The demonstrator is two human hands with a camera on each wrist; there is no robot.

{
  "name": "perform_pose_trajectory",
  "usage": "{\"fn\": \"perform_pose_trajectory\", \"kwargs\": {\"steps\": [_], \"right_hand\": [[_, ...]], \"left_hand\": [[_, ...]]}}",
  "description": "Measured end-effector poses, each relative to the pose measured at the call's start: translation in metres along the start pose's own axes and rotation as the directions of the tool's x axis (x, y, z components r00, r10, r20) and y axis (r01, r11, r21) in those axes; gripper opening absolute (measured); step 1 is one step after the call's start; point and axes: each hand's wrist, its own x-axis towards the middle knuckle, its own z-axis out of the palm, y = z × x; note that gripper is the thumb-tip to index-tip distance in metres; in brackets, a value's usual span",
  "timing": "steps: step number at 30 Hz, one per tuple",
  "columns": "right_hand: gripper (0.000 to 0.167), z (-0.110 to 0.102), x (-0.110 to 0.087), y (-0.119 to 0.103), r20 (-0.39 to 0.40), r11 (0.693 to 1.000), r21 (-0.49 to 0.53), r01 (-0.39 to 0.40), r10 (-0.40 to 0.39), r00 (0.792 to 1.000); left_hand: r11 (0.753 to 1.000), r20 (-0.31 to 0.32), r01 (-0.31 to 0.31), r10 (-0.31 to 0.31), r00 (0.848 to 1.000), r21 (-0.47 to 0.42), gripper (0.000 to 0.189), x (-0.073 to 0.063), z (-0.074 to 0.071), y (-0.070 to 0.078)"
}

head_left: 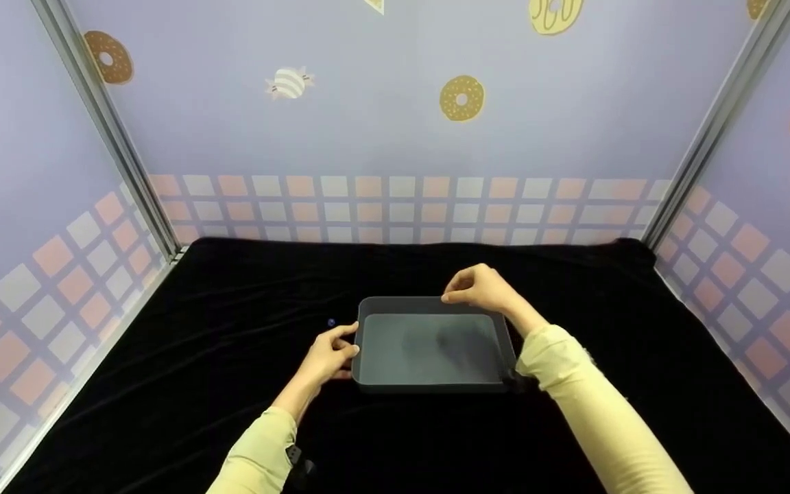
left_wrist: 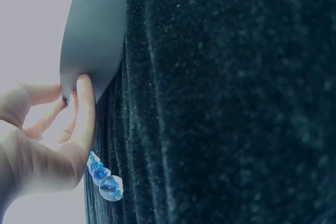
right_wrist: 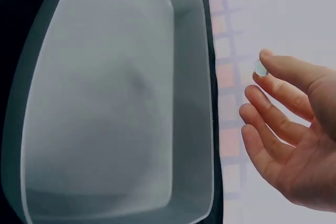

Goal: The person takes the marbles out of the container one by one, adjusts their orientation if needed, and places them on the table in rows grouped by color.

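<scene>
A shallow grey rectangular tray [head_left: 436, 381] stands on the black cloth. My left hand [head_left: 326, 355] grips its left side; in the left wrist view the fingers [left_wrist: 85, 103] press the outer wall and the thumb is at the rim. Over the tray's far wall, right of its middle, is my right hand [head_left: 483, 287]. Its thumb and index finger pinch a small clear marble [right_wrist: 260, 68], the other fingers loosely bent. Several clear marbles with blue inside [left_wrist: 111, 188] sit in a row on the cloth beside the left hand; a blue one [head_left: 331, 322] shows in the head view.
Black velvety cloth [head_left: 244, 295] with soft folds covers the table. Patterned lilac walls [head_left: 381, 123] enclose the back and both sides, with metal posts [head_left: 121, 137] at the corners. The tray's inner floor [right_wrist: 105, 103] shows a soft dark shadow.
</scene>
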Motion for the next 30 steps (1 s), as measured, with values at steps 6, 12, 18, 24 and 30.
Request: {"fn": "perform_pose_trajectory", "kwargs": {"steps": [6,12,18,24,30], "right_hand": [[0.017,-0.007,-0.015,0.002,-0.096,0.999,0.041,0.021,-0.017,0.995],[0.017,-0.008,-0.034,0.01,-0.195,0.996,0.073,0.049,-0.034,0.98],[0.024,-0.012,-0.056,0.023,-0.251,0.989,0.132,0.063,-0.028,0.968],[0.022,-0.01,-0.084,0.041,-0.29,0.987,0.149,0.058,-0.013,0.957],[0.02,-0.006,-0.113,0.06,-0.32,0.989,0.145,0.005,0.042,0.946]], "left_hand": [[1.0,-0.001,0.0,0.0,1.0,-0.008,0.052,0.001,0.0,-0.002],[1.0,-0.006,0.0,0.0,1.0,-0.014,0.052,0.001,-0.001,-0.003],[1.0,-0.009,-0.004,0.004,1.0,-0.016,0.052,0.001,-0.002,-0.003],[1.0,-0.006,-0.011,0.011,1.0,-0.003,0.051,0.0,-0.001,-0.002],[1.0,-0.001,-0.009,0.009,1.0,-0.018,0.052,0.001,-0.001,-0.002]]}}
